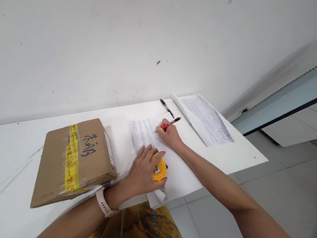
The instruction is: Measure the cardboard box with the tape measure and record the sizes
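A sheet of paper (180, 169) with handwritten rows on its left part lies near the table's front edge, its lower corner curled. My right hand (170, 136) grips a red and black pen (172, 123), the tip at the paper by the written rows. My left hand (143, 172) rests on the sheet, its thumb and forefinger around a yellow tape measure (159, 170). To the left of that hand stands a brown cardboard box (56, 158) with yellow printed tape and black handwriting on top.
A black marker (167, 108) lies behind the paper. Farther right is an open notebook (207, 120) covered in dense writing. The white table (245, 153) meets a wall (143, 39) at the back, and tiled floor (273, 205) lies beyond its right edge.
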`<state>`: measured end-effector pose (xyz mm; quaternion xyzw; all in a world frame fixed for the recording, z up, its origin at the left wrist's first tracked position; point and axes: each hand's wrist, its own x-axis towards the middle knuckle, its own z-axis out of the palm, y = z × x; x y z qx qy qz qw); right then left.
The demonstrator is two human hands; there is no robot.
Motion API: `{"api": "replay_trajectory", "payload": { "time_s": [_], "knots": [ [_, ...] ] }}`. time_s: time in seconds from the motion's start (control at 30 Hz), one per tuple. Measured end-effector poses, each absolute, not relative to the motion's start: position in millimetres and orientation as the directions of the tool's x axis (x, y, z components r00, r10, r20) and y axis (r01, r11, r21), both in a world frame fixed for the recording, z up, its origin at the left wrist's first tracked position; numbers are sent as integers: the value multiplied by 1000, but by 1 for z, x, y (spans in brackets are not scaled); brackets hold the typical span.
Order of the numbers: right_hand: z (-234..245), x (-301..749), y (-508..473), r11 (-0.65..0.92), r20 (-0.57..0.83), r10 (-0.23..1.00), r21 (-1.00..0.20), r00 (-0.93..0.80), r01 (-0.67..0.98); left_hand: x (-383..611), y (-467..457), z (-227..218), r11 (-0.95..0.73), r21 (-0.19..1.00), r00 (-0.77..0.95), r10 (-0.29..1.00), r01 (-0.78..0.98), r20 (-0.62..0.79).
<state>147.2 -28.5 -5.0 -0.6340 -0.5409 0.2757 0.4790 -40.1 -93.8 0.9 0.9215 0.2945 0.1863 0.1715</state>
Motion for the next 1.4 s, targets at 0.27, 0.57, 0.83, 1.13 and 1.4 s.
{"api": "replay_trajectory", "payload": {
  "time_s": [0.27,0.57,0.83,1.13,1.4],
  "knots": [
    [-5,147,-28,34,171,945,-899,279,436,-40,-94,0,-767,431,756,607,476,246],
    [-5,148,-28,15,152,950,-895,273,446,-40,-94,-1,-769,439,753,604,465,260],
    [-8,149,-28,43,207,929,-885,308,463,-40,-93,-1,-770,437,759,601,465,252],
    [-20,171,-26,361,540,838,-437,-80,824,-42,-97,-1,-774,447,744,600,448,294],
    [-38,167,-21,303,540,833,-267,-118,915,-42,-103,1,-768,477,688,618,427,380]
  ]
}}
